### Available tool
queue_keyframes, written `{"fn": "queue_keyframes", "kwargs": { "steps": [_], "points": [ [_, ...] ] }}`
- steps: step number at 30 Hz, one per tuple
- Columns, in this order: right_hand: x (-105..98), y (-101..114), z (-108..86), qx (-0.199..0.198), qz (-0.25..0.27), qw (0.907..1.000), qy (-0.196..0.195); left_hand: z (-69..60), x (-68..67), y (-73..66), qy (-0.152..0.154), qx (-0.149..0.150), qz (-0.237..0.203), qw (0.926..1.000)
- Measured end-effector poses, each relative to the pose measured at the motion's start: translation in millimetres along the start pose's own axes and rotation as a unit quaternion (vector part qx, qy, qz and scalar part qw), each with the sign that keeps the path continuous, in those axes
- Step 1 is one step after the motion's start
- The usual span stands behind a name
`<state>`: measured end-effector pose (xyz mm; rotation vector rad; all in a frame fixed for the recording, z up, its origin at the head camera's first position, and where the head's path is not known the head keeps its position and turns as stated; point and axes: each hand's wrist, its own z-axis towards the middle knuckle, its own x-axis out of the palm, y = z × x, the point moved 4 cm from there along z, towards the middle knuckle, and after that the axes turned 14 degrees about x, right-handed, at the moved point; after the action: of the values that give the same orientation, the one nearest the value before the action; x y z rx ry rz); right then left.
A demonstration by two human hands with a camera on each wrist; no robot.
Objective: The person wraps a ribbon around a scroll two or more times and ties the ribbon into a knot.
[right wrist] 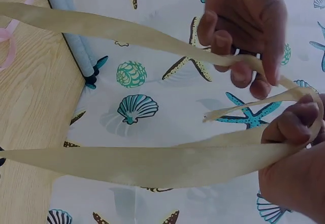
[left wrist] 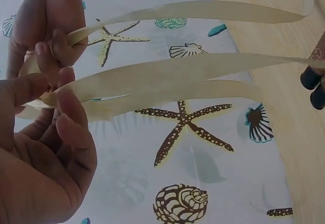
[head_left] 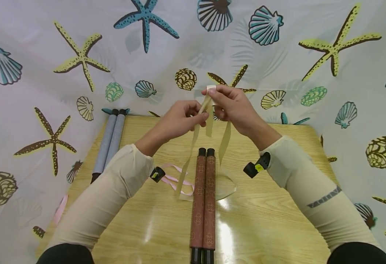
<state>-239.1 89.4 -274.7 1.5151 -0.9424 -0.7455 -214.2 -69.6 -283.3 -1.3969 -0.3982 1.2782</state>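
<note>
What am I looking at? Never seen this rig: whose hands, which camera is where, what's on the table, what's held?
No robot: just a person's bare left hand and right hand. The wide picture comes from a head camera; the other two from cameras worn on each wrist. Two reddish-brown rolls lie side by side on the wood-patterned table, with two grey-blue rolls and pink ribbon to their left. Both hands pinch a beige ribbon.

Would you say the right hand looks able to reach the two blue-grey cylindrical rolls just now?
Probably not: the right hand pinches a flat beige ribbon, and the left hand sits between it and the rolls.
</note>
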Motion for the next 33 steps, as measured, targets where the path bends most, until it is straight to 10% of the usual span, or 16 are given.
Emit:
{"fn": "queue_keyframes", "kwargs": {
  "steps": [12,23,27,33],
  "points": [
    [-4.2,0.1,-4.8,0.009,-0.012,0.9997,0.020,-2.7,6.7,20.2,0.037,-0.037,-0.146,0.9879],
    [-5.6,7.4,-12.4,-0.064,-0.068,0.9926,0.077,-1.8,-0.6,18.7,-0.003,-0.060,-0.193,0.9794],
    [-6.3,13.4,-16.6,-0.136,-0.204,0.9690,0.032,-2.9,-3.4,14.9,-0.012,-0.055,-0.221,0.9736],
    [-4.1,18.5,-22.9,-0.228,-0.351,0.9062,-0.058,-1.9,-5.7,11.1,-0.022,-0.063,-0.217,0.9740]
  ]
}}
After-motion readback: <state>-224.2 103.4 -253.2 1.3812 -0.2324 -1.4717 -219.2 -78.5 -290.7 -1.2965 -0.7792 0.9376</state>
